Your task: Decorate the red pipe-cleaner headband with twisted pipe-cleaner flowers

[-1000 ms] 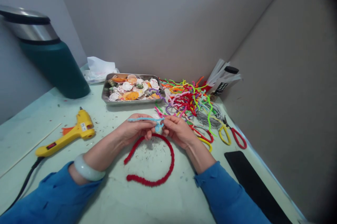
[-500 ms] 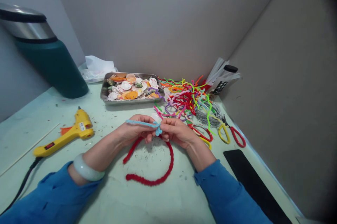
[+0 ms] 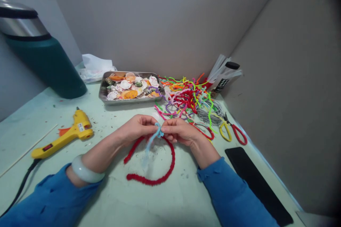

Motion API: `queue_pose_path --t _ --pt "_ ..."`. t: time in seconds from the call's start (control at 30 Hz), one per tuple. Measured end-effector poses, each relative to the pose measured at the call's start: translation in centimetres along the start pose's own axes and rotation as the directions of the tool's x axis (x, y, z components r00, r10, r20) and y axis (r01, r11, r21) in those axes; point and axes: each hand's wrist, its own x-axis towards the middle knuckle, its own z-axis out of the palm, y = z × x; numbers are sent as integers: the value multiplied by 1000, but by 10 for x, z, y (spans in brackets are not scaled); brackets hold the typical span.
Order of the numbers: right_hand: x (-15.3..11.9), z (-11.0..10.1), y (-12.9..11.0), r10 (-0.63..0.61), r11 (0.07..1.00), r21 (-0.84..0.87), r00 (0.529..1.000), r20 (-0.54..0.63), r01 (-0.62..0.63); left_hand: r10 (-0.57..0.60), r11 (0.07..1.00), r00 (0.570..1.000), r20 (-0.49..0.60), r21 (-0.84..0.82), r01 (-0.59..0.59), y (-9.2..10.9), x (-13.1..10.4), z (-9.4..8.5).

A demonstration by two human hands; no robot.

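Observation:
Between my two hands is a light blue pipe cleaner [image 3: 159,131], bunched into small loops at its top, with a blurred free end hanging down toward the table. My left hand [image 3: 138,127] pinches the bunched part from the left, thumb and fingers together. From the other side my right hand [image 3: 179,131] grips the same part between thumb and fingers. A red fuzzy pipe cleaner [image 3: 172,161] lies curved in an open ring on the table just below my hands; its top part is hidden behind them.
A metal tray [image 3: 130,102] of shells stands behind my hands. Coloured pipe cleaners [image 3: 186,99], wire [image 3: 213,111] and scissors [image 3: 239,134] lie right. A yellow glue gun [image 3: 64,138] and green bottle [image 3: 50,67] are left; a black strip [image 3: 255,184] lies front right.
The blue pipe cleaner's free end has swung from pointing left across my left hand to hanging downward. My left fingers have shifted their hold. The whole view has moved slightly.

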Motion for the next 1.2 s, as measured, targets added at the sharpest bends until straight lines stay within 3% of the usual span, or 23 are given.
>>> queue_pose_path --t 0.23,0.4,0.53,0.7,0.97,1.2 --pt "-1 4 -1 23 999 -40 997 -80 -26 33 999 999 1 15 -33 1 0 0" --pt "5 5 3 -60 998 -39 982 -179 54 58 997 994 -96 -50 -63 -1 3 -2" --pt "6 10 2 -179 984 -22 954 -240 179 25 989 989 -148 -141 -46 -2 5 -3" --pt "8 15 2 -293 956 -77 910 -294 284 18 984 992 -129 -174 -41 -3 6 -3" --pt "13 19 7 -365 926 -52 854 -372 373 12 984 990 -143 -175 -37 -4 7 -1" --pt "15 23 8 -458 889 -218 795 -397 403 14 995 985 -174 -99 -31 -2 7 -3"
